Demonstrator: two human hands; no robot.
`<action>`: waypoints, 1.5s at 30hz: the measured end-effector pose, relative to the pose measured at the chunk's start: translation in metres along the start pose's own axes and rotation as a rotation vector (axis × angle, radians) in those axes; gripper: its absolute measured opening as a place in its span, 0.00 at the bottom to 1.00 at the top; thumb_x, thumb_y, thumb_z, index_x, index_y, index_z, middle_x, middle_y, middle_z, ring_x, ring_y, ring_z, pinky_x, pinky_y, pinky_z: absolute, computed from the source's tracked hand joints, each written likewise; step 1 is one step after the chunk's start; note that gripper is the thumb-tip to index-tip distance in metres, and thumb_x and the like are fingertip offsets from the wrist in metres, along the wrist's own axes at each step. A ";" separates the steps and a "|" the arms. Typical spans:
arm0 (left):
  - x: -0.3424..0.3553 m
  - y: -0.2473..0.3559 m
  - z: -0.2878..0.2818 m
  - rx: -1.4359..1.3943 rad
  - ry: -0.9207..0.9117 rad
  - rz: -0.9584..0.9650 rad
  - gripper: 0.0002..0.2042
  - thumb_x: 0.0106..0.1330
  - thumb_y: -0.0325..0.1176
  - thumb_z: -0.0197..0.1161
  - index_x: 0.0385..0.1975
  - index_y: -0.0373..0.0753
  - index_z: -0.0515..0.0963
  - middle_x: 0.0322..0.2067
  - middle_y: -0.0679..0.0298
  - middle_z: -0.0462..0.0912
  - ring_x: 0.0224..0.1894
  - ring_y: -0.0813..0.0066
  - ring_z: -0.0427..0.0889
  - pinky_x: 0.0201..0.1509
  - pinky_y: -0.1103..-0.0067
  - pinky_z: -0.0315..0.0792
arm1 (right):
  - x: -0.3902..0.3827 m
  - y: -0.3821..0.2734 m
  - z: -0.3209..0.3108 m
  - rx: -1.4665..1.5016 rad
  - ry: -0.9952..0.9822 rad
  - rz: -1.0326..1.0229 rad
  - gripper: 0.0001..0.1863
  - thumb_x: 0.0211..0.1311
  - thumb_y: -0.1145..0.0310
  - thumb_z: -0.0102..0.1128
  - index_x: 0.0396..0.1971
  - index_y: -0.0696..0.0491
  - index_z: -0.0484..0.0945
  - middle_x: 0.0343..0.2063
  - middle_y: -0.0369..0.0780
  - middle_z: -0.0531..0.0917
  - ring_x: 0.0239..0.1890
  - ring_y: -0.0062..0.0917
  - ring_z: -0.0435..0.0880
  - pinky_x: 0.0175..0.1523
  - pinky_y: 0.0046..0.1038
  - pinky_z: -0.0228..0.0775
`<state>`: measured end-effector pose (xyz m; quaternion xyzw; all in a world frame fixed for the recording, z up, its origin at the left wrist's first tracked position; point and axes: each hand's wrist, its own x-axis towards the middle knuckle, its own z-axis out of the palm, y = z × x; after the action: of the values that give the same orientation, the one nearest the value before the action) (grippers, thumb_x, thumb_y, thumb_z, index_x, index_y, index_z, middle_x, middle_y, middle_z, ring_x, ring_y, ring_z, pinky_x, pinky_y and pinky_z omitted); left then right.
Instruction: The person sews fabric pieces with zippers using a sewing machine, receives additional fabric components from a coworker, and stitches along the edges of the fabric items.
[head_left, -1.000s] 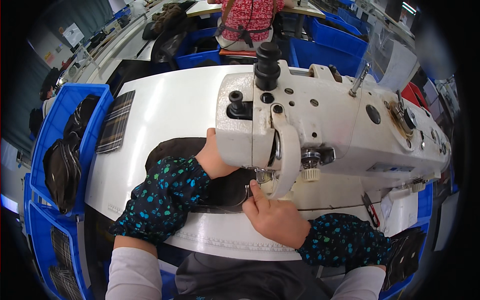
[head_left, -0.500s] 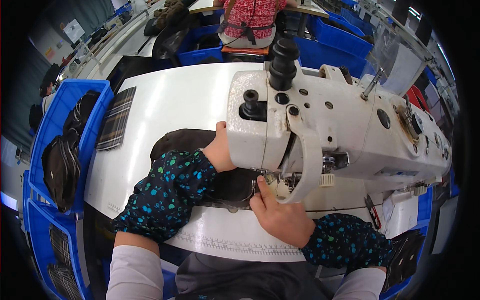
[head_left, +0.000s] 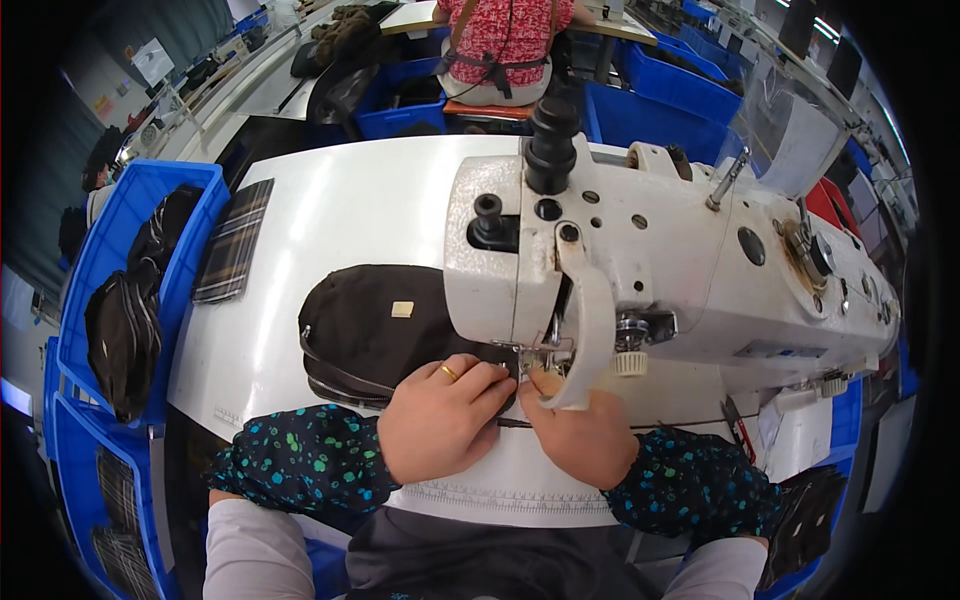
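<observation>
I'm pressing my left hand [head_left: 440, 420] flat on black fabric [head_left: 375, 325], right hand [head_left: 580, 435] pinching it, on the white bench [head_left: 340, 210]; blue bins [head_left: 120, 230] sitting left.

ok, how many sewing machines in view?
1. The white sewing machine stands on the white table, with the left hand and right hand at its needle. Others may be hidden beyond the frame.

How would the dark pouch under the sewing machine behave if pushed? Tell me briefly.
The dark pouch probably flops: its soft fabric lies slumped flat on the table. Likely light, and unlikely to roll. The left hand presses on it, hinting it could slide on the smooth top.
</observation>
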<state>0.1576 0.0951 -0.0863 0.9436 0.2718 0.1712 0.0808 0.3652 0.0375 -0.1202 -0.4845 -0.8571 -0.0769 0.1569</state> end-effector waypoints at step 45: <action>0.007 -0.011 0.049 0.216 0.132 -0.003 0.07 0.54 0.34 0.64 0.30 0.44 0.85 0.34 0.67 0.72 0.37 0.71 0.77 0.35 0.76 0.69 | 0.001 0.008 0.009 0.109 -0.018 -0.078 0.16 0.60 0.73 0.61 0.48 0.56 0.81 0.23 0.43 0.79 0.22 0.36 0.80 0.26 0.36 0.71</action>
<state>0.1760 0.1053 -0.1320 0.9330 0.2948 0.2027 -0.0393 0.3694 0.0452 -0.1288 -0.4421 -0.8798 -0.0317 0.1721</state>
